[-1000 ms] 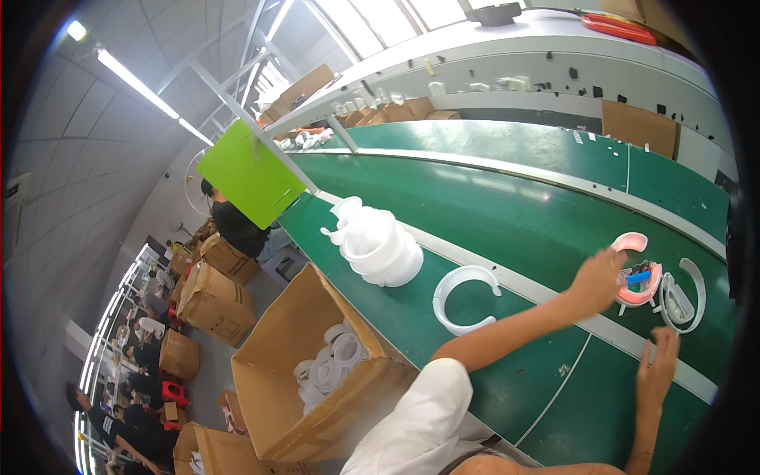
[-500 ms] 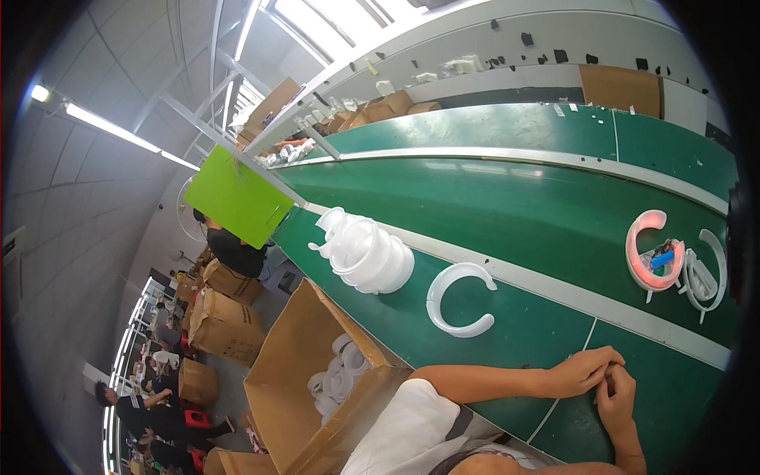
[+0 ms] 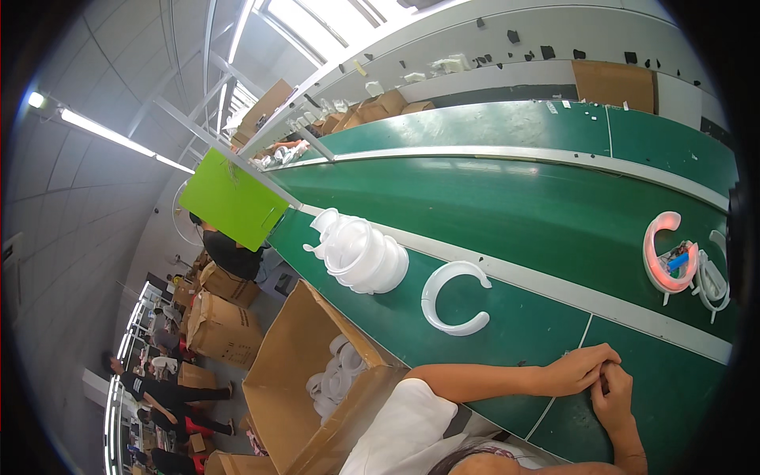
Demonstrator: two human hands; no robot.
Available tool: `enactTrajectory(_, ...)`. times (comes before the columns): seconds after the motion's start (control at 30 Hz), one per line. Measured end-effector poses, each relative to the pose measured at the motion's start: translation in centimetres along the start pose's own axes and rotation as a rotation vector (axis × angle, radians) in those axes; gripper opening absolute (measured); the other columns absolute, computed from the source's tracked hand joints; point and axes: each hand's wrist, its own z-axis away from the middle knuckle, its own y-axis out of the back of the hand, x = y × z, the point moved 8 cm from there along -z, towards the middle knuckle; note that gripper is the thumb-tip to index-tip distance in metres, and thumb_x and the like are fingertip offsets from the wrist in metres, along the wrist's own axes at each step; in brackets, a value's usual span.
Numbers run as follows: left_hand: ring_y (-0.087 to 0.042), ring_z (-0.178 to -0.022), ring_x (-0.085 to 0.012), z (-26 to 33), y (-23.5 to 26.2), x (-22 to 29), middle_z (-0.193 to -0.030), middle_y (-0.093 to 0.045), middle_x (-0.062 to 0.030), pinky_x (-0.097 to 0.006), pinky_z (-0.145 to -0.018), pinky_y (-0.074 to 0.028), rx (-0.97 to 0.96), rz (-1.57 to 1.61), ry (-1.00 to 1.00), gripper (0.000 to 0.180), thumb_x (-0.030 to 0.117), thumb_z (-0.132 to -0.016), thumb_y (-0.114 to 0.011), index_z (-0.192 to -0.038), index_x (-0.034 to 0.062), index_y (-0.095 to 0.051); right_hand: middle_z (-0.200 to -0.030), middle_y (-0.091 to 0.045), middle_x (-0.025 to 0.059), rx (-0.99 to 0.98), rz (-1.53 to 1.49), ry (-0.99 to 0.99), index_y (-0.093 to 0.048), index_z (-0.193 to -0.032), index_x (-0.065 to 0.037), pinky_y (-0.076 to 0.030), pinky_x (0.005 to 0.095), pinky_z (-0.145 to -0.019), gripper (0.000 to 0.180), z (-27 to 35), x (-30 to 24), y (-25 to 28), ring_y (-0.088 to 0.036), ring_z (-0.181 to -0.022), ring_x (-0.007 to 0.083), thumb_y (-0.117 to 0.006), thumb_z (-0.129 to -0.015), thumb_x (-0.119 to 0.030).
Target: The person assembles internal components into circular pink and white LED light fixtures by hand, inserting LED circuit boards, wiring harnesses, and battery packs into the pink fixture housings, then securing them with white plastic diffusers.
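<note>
My left hand (image 3: 576, 370) and my right hand (image 3: 613, 397) meet over the near green tabletop, fingers curled and pressed together. Whatever may be between them is hidden. To their left lies a white C-shaped plastic ring (image 3: 431, 304), its gap facing right. Farther left stands a stack of white plastic rings (image 3: 384, 261). Beyond my hands, on the green belt at the right, sits a C-shaped ring glowing pinkish red (image 3: 654, 252), with a blue part and wires inside. Beside it is another pale ring piece (image 3: 713, 289), partly cut off by the dark rim.
An open cardboard box (image 3: 273, 388) with several white rings inside stands left of the table. A white rail (image 3: 546, 283) divides tabletop from belt. A bright green panel (image 3: 233, 198) rises at the far left. Other people and cartons (image 3: 222, 328) are in the background.
The glowing ring and the pale piece have moved right along the belt. My hands stay together. A person in the background has shifted position. The view has turned slightly.
</note>
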Motion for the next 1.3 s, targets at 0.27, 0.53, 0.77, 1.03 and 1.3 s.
enactTrajectory(0.27, -0.062, -0.098, -0.0326, 0.0, 0.0, 0.1, -0.109, -0.060, -0.0176, -0.039, -0.087, -0.050, -0.005, -0.034, -0.017, 0.032, -0.004, -0.093, -0.042, -0.123, 0.0001, -0.053, -0.074, -0.058, 0.0129, -0.008, 0.009, -0.004, -0.059, -0.089, 0.000, -0.044, 0.0323, -0.049, 0.009, 0.0, -0.1, 0.0, -0.060, -0.053, 0.0250, -0.064, -0.082, 0.003)
enactTrajectory(0.53, -0.061, -0.099, -0.0328, -0.1, -0.1, 0.0, -0.110, -0.059, -0.0176, -0.040, -0.087, -0.049, -0.006, -0.025, -0.012, 0.031, -0.004, -0.093, -0.043, -0.122, 0.0002, -0.053, -0.075, -0.059, 0.0135, 0.005, -0.005, 0.003, -0.059, -0.090, 0.001, -0.044, 0.0332, -0.049, 0.010, -0.1, -0.1, 0.0, -0.061, -0.054, 0.0257, -0.063, -0.082, 0.003)
enactTrajectory(0.77, -0.062, -0.099, -0.0327, -0.2, 0.0, 0.1, -0.109, -0.059, -0.0177, -0.040, -0.087, -0.049, 0.002, -0.029, -0.020, 0.031, -0.003, -0.093, -0.043, -0.121, 0.0001, -0.053, -0.075, -0.058, 0.0148, -0.009, -0.004, -0.010, -0.058, -0.089, 0.002, -0.045, 0.0341, -0.049, 0.009, -0.1, 0.2, 0.0, -0.061, -0.055, 0.0280, -0.063, -0.082, 0.003)
enactTrajectory(1.03, -0.062, -0.100, -0.0334, 0.4, -0.1, -0.3, -0.110, -0.060, -0.0179, -0.040, -0.088, -0.049, 0.011, -0.042, -0.011, 0.031, -0.003, -0.092, -0.043, -0.121, 0.0000, -0.054, -0.075, -0.059, 0.0151, -0.011, -0.001, 0.014, -0.058, -0.090, 0.002, -0.045, 0.0341, -0.048, 0.009, 0.0, -0.5, -0.2, -0.061, -0.054, 0.0285, -0.063, -0.083, 0.003)
enactTrajectory(1.3, -0.062, -0.105, -0.0352, -0.8, 0.3, -0.1, -0.114, -0.061, -0.0178, -0.040, -0.091, -0.050, -0.019, -0.041, 0.001, 0.035, -0.004, -0.090, -0.047, -0.123, 0.0011, -0.055, -0.076, -0.061, 0.0156, 0.035, 0.043, 0.001, -0.061, -0.092, 0.001, -0.048, 0.0353, -0.051, 0.011, -0.5, -0.7, 0.8, -0.063, -0.058, 0.0302, -0.065, -0.082, 0.001)
